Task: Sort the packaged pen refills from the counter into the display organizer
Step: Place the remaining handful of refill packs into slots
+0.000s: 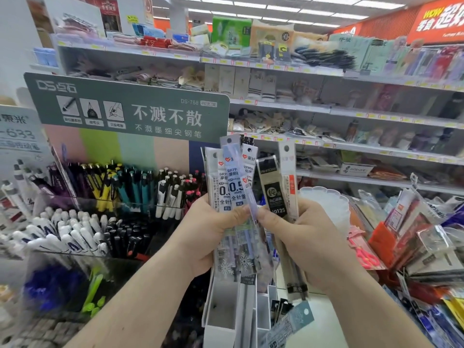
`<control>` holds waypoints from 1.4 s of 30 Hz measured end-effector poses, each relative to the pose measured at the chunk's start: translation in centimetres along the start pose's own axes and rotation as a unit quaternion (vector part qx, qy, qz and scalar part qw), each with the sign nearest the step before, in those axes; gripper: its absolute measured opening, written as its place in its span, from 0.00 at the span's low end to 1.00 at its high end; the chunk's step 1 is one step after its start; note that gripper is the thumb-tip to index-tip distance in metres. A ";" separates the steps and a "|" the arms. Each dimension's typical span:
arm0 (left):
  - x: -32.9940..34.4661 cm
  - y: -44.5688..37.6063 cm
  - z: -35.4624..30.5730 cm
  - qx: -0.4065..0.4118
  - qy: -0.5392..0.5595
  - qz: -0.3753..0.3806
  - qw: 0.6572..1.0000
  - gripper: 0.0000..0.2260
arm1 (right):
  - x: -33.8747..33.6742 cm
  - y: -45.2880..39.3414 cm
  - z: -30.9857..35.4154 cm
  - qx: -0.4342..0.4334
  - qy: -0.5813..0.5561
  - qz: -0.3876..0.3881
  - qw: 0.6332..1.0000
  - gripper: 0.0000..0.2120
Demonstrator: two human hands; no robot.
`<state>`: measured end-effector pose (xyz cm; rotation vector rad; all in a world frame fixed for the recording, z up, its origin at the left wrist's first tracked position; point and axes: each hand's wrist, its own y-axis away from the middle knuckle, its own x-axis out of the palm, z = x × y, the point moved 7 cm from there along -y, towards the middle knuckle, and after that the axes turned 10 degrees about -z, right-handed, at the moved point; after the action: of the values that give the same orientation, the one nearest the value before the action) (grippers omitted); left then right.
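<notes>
Left hand: the left hand (211, 227) has its grip wrapped around a fan of blue-and-white refill packets (232, 187), thumb pressed across their fronts.
Right hand: the right hand (298, 237) grips 2 more packets, a black-labelled packet (272, 187) and a pale packet (288, 172) behind it; its thumb also touches the edge of the nearest blue one.
Where the refills are: all held upright in the air, directly above the white display organizer (223, 305); 1 grey packet (293, 322) lies tilted at the organizer's right edge.
Risk, slipping: the fan is loose and glossy; easing the thumb to peel off 1 packet could let several drop together.
Risk, mixing: the blue packets look nearly alike, so 1 may land in the wrong slot.
Risk, snagging: long packets could catch on a slot wall when lowered at an angle.
Room: tight. Pen bins (75, 222) crowd the left, stacked packaged goods (414, 237) the right; the clear path is straight down.
</notes>
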<state>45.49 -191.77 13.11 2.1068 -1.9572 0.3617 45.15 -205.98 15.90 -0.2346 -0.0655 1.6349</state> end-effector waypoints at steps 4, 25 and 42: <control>0.2 0.3 0.7 -0.042 0.036 0.024 0.998 0.16 | -0.3 0.0 0.2 -0.013 0.003 -0.030 0.999 0.09; 0.3 0.2 2.8 -0.044 0.006 -0.054 0.998 0.18 | -6.8 9.4 -8.2 0.106 -0.026 -0.325 0.939 0.10; 0.4 -0.4 3.6 -0.058 0.029 -0.053 0.997 0.16 | -4.1 12.8 -14.8 0.130 0.103 -0.377 0.911 0.10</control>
<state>45.99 -193.38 9.90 2.0919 -1.7824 0.2780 35.73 -212.51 -0.45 -0.1478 0.2030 0.8263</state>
